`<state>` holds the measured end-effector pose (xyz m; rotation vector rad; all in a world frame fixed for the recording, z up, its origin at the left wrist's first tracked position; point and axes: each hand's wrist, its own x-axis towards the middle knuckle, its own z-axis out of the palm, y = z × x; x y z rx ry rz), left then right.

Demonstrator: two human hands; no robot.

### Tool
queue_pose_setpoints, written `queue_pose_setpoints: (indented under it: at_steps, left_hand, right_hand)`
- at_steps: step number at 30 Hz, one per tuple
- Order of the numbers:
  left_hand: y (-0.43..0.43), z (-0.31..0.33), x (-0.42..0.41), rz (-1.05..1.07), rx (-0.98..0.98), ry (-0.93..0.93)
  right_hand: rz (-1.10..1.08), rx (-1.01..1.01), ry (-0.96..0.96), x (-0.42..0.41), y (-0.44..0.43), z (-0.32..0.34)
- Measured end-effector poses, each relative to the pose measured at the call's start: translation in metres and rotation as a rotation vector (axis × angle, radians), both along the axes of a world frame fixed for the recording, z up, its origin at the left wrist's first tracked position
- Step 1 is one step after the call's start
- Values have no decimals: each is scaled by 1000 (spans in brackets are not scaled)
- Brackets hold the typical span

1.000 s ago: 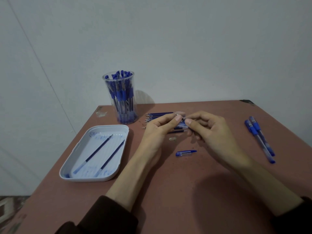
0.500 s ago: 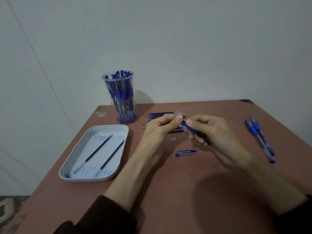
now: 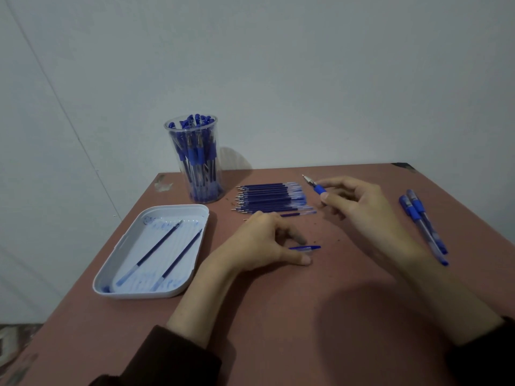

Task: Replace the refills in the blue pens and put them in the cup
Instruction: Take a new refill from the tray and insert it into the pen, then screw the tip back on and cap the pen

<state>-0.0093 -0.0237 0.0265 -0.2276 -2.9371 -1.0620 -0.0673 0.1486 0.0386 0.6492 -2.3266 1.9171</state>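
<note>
Holding a blue pen (image 3: 317,187), the right hand (image 3: 359,210) is raised over the far part of the brown counter (image 3: 278,316) in the head view. Its grip is closed on the pen: thumb and forefinger pinch it at the blue rubber part, and the bare metal tip points away to the far left.

The left hand (image 3: 259,240) lies low on the counter, nearer to the person, with curled fingers. A small blue pen cap (image 3: 306,247) lies between its thumb and its fingers, with one end hidden by the hand. I cannot tell if this grip holds the cap or only touches it.

Beyond the left hand, a row of blue refills (image 3: 273,197) lies side by side, tips to the left. The clear cup (image 3: 195,162) stands upright at the far left of the counter, full of blue pens. Near the left edge is a white tray (image 3: 139,295) with two used refills (image 3: 160,246) lying in it, apart from each other. Two more pens (image 3: 423,224) lie close together at the right of the counter, apart from both hands.
</note>
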Motion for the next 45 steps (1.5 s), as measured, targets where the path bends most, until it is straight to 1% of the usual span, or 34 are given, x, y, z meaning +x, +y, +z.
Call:
queue_pose_setpoints:
  at_steps: [2,6,9,14,19,23,28,33,37,43,45]
  left_hand:
    - [-1,-1,0,2,6,18]
    - [-8,-5,-7,245,186,182]
    - [-9,-6,-9,321,273,229]
    - [-8,0,-7,330,317,282]
    - [-7,3,-3,286,307,280]
    - [-7,1,-4,233,337,253]
    - [-5,-1,-5,236,365,266]
    - [-5,3,-3,235,406,265]
    - [-5,6,-2,237,449,254]
    - [-5,7,-1,247,448,249]
    - [-4,9,0,246,523,257]
  right_hand:
    - [-7,47,79,1,2,3]
    - [-43,252,262,1,7,1]
    - [-72,393,386,1,7,-3]
    - [-97,525,458,1,7,-5]
    - [-82,607,489,1,6,-5]
    - [-36,587,453,3,4,-6]
    - [-9,534,407,2,3,-10]
    - [5,416,381,4,2,-8]
    - [23,378,392,5,1,-5]
    - [37,353,387,6,-2,-6]
    - [38,291,358,6,-5,-8]
